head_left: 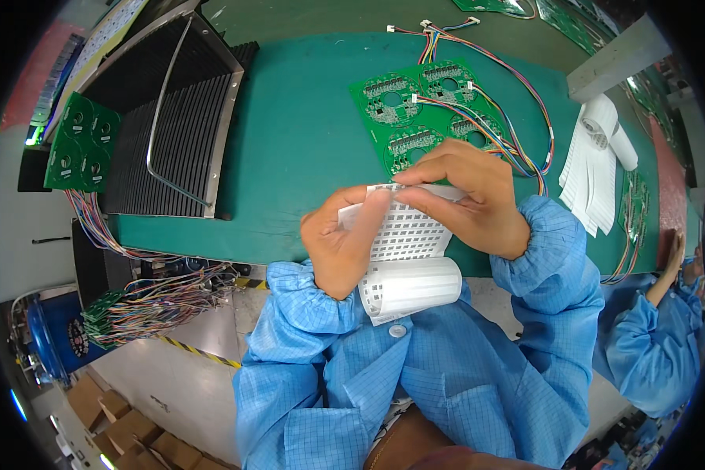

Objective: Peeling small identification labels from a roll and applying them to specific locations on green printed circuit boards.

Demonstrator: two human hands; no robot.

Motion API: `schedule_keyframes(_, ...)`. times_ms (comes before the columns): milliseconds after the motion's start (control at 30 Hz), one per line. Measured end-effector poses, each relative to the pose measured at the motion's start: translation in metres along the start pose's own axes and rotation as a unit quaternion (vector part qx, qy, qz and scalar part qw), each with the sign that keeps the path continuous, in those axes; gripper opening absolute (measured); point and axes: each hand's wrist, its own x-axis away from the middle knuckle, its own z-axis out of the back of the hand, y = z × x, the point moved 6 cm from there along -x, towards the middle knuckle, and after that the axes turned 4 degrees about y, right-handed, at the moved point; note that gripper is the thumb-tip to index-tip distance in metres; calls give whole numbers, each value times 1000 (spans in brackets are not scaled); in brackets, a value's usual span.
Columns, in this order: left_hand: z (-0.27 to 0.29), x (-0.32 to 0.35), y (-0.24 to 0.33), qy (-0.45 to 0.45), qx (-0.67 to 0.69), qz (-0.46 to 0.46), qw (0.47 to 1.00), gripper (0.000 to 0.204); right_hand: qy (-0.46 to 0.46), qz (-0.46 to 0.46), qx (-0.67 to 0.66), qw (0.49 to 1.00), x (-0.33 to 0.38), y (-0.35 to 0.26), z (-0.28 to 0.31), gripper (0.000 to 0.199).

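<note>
White label sheet (406,235), curled, is clenched in my left hand (338,243); my right hand (466,196) pinches one label at its top edge, above the table's (305,141) near edge. I judge peeling underway; next needs a clean lift.

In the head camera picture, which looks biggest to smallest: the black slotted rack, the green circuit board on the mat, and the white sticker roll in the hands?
1. black slotted rack
2. green circuit board
3. white sticker roll, though it sits nearer the camera, so the last two are unsure.

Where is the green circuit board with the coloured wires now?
In the head view, the green circuit board lies on the green mat, right of centre, just beyond the right hand.
</note>
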Motion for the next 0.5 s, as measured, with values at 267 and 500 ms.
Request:
schedule_keyframes(267,-1,2,-2,25,-47,0,999,14,33,-16,-18,999,5,2,-1,22)
schedule_keyframes(500,-1,1,-3,37,-35,-9,999,12,39,43,2,998,7,0,-1,22)
